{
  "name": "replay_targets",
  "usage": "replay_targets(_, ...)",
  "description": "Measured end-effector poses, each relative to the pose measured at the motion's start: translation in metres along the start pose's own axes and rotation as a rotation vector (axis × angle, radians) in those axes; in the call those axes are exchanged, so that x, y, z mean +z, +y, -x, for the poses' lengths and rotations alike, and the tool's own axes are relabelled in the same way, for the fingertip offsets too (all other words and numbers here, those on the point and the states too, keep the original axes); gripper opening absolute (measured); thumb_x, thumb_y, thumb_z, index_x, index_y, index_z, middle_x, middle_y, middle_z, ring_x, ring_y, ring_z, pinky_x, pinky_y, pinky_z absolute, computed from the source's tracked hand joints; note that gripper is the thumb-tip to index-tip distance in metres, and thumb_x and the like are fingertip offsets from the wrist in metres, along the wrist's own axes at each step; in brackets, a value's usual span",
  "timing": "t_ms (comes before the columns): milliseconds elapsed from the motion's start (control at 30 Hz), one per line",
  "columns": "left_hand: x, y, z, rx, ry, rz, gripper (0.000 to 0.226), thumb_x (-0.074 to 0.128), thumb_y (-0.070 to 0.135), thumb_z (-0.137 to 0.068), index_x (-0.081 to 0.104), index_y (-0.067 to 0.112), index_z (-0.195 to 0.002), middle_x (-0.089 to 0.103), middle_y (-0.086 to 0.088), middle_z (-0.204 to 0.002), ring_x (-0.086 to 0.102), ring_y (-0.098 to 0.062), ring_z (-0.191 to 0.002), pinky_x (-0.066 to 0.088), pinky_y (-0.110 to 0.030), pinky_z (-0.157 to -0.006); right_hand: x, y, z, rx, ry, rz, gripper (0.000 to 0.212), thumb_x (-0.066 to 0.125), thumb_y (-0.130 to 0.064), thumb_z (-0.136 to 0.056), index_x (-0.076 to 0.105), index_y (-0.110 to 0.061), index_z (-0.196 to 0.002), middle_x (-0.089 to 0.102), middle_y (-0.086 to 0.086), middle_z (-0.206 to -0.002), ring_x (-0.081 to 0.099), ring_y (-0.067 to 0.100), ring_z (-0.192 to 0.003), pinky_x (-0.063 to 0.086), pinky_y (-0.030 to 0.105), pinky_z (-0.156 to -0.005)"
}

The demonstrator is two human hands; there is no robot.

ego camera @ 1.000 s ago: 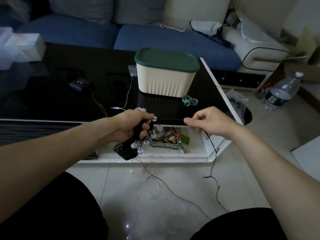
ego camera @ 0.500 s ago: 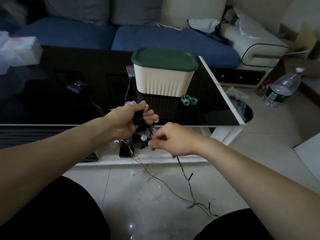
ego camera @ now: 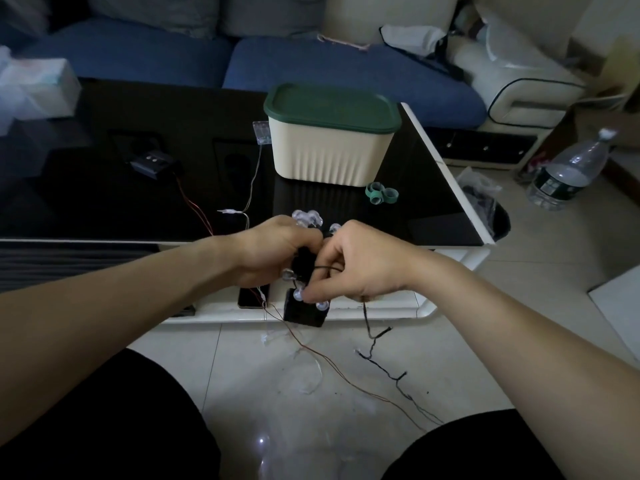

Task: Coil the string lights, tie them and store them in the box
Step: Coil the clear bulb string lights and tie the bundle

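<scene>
I see the left hand (ego camera: pixel 273 251) clenched around the coiled string lights (ego camera: pixel 304 268) at the table's (ego camera: pixel 433 202) near edge. Right hand (ego camera: pixel 360 265) pinches the black wire against the bundle. Loose tail trails onto the floor. Lidded box (ego camera: pixel 329 150) sits on the table beyond.

coil of string lights (ego camera: pixel 304 261): hiding mostly behind both hands | tissue pack (ego camera: pixel 33 86): blurring, running off left edge

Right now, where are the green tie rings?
Head view: the green tie rings lie on the black glass table, right of centre, just before the cream box's front right corner.
</scene>
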State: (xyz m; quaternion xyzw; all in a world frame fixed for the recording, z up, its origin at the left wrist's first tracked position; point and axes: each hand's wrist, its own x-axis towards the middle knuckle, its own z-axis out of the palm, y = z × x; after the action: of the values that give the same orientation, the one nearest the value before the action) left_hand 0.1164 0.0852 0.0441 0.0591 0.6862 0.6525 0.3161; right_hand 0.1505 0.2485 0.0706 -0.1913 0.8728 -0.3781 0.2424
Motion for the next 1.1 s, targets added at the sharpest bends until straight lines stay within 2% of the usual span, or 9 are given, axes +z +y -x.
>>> replay_targets(133,-0.003,-0.001,0.002,-0.069,-0.118,-0.100,0.011,0.049,-0.008,-0.081,0.059,-0.014,-0.081,0.057,-0.019,-0.068,0.059,-0.020,-0.055,0.051,-0.025,-0.052,-0.010,0.009,0.002,0.009,0.014,-0.065,0.020,0.088,-0.014,-0.075,0.071,-0.007,-0.082,0.067,0.000,-0.054,0.065,0.014,-0.050,0.048,0.022,-0.049)
replay_targets(200,-0.001,-0.005,0.004,-0.119,-0.195,-0.160,0.020,0.047,-0.007,-0.081,0.060,-0.020,-0.088,0.065,-0.024,-0.071,0.062,-0.025,-0.059,0.054,-0.027,-0.059,-0.017,0.017,0.003,0.044,0.039,-0.071,0.025,0.091,-0.017,-0.070,0.070,-0.009,-0.081,0.069,-0.001,-0.057,0.065,0.012,-0.051,0.051,0.023,-0.053)
replay_targets(333,0.006,-0.001,0.010,-0.148,-0.289,-0.191,0.013,0.049,0.005,-0.075,0.059,0.000,-0.071,0.058,-0.011,-0.057,0.050,-0.017,-0.043,0.038,-0.026,-0.049,-0.027,0.029,0.006,0.118,0.032,-0.037,0.039,0.092,-0.032,-0.064,0.072,-0.010,-0.088,0.068,-0.001,-0.066,0.061,0.013,-0.057,0.050,0.027,-0.059)
replay_targets(467,0.003,-0.001,0.011,-0.136,-0.321,-0.243,0.019,0.053,0.018,-0.073,0.058,0.001,-0.068,0.053,-0.009,-0.051,0.047,-0.017,-0.043,0.036,-0.025,-0.050,-0.029,0.035,0.007,0.119,0.079,-0.003,0.048,0.088,-0.046,-0.063,0.072,-0.011,-0.091,0.062,0.002,-0.066,0.053,0.015,-0.062,0.042,0.032,-0.063)
replay_targets(633,0.001,-0.004,0.012,-0.087,-0.304,-0.221,0.018,0.065,0.019,-0.075,0.063,0.002,-0.075,0.054,-0.018,-0.061,0.045,-0.024,-0.056,0.014,-0.043,-0.063,-0.021,0.030,0.007,-0.004,0.150,-0.071,0.030,0.088,-0.027,-0.074,0.064,-0.012,-0.083,0.063,-0.001,-0.062,0.052,0.009,-0.056,0.042,0.026,-0.058)
replay_targets(767,0.000,-0.005,0.013,-0.081,-0.353,-0.224,0.014,0.068,0.015,-0.083,0.059,0.006,-0.076,0.053,-0.015,-0.063,0.050,-0.018,-0.056,0.039,-0.025,-0.054,-0.016,0.026,0.005,-0.048,0.188,0.000,0.028,0.087,-0.029,-0.075,0.067,-0.012,-0.085,0.065,0.001,-0.064,0.054,0.008,-0.057,0.046,0.026,-0.059)
replay_targets(867,-0.002,-0.004,0.013,-0.071,-0.372,-0.170,0.005,0.064,0.004,-0.088,0.066,0.000,-0.085,0.065,-0.015,-0.072,0.063,-0.019,-0.067,0.052,-0.023,-0.065,-0.014,0.028,0.003,-0.056,0.253,-0.001,0.027,0.087,-0.031,-0.076,0.067,-0.015,-0.081,0.064,0.004,-0.063,0.053,0.011,-0.057,0.045,0.030,-0.059)
replay_targets(1000,-0.007,-0.003,0.011,-0.110,-0.351,-0.060,0.017,0.058,-0.008,-0.082,0.069,-0.006,-0.094,0.074,-0.017,-0.086,0.072,-0.018,-0.076,0.057,-0.023,-0.073,-0.008,0.029,0.001,-0.075,0.284,-0.049,0.027,0.086,-0.031,-0.077,0.065,-0.014,-0.079,0.061,-0.008,-0.055,0.050,0.002,-0.049,0.041,0.015,-0.052)
replay_targets(1100,-0.009,-0.001,0.012,-0.118,-0.392,-0.060,0.022,0.054,-0.010,-0.083,0.067,-0.010,-0.101,0.075,-0.014,-0.085,0.071,-0.014,-0.073,0.056,-0.019,-0.068,-0.010,0.029,0.001,-0.053,0.262,-0.039,0.031,0.086,-0.036,-0.074,0.066,-0.014,-0.082,0.062,-0.009,-0.055,0.053,0.001,-0.050,0.043,0.017,-0.054)
